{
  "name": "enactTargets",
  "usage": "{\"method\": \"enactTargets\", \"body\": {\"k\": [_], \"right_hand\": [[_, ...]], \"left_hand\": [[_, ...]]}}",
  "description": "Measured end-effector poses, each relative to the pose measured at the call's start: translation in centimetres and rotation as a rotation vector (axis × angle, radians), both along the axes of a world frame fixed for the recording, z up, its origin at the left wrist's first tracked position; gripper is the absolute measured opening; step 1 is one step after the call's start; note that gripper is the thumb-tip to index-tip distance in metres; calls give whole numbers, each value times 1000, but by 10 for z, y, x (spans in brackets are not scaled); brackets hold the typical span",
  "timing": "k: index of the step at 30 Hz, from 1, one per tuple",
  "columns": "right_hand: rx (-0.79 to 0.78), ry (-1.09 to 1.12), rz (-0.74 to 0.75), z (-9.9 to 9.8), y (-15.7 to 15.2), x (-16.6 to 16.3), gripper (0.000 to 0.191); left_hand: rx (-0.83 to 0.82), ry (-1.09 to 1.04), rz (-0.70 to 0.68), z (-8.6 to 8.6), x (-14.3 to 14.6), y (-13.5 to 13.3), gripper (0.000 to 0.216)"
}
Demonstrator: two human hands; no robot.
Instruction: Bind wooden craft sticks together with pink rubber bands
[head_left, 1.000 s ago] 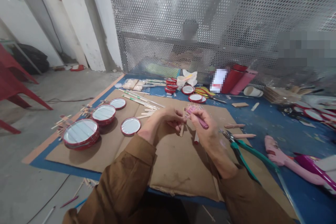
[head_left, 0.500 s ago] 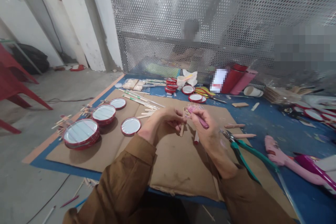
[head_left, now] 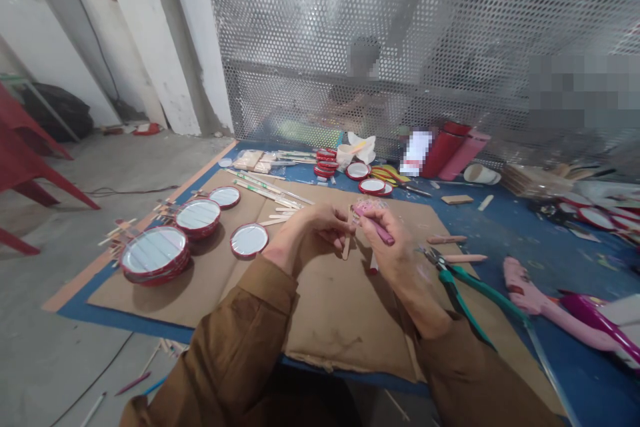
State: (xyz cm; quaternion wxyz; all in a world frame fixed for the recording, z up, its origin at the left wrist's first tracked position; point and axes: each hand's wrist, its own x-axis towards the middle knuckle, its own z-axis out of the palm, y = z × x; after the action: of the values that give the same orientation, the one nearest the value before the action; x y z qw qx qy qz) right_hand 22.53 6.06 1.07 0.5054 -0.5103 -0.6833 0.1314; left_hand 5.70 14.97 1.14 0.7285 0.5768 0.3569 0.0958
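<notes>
While our left hand (head_left: 320, 227) pinches the wooden stick (head_left: 346, 245) near its upper end, thumb and fingers pressed together on the flat faces, our right hand (head_left: 395, 250) is closed round a pink pen (head_left: 376, 227), with the tip end pointing at the stick's top. Both hands sit just above the cardboard sheet (head_left: 325, 327), and the stick's lower end hangs free below the pinch.

A small speckled piece (head_left: 369, 204) sits right above the pinch, between the two hands. It's too small for us to tell what it is or how it's fixed.

Handling, as we judge it:
- Stick: very light and thin. It's stiff along its length but likely snaps if bent across the flat. Dry wood shouldn't slip.
- Best hold is on the flat faces, close under where the pen presses, so the free length doesn't flex. The current pinch looks about right.
- Pen: light, with a smooth barrel that's probably a bit slick. The grip looks to sit near the tip, which gives us control.
- Speckled piece: treat it as fragile and keep fingers off it.

Around the grip:
- Teal-handled pliers (head_left: 463, 297) lie just right of the right wrist.
- A red-rimmed disc (head_left: 249, 241) is near, left of the left hand.
- Loose sticks (head_left: 270, 195) lie beyond the left hand, well apart.
</notes>
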Motion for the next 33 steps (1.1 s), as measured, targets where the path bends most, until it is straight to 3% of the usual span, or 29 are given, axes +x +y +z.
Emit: {"method": "enactTargets", "body": {"k": [11, 18, 33], "right_hand": [[3, 23, 6, -2, 2, 1, 20], [6, 39, -23, -3, 1, 3, 24], [27, 60, -26, -2, 3, 1, 24]], "left_hand": [[-11, -11, 4, -2, 0, 0, 39], [-1, 19, 36, 0, 1, -2, 22], [-2, -24, -10, -3, 1, 0, 36]]}}
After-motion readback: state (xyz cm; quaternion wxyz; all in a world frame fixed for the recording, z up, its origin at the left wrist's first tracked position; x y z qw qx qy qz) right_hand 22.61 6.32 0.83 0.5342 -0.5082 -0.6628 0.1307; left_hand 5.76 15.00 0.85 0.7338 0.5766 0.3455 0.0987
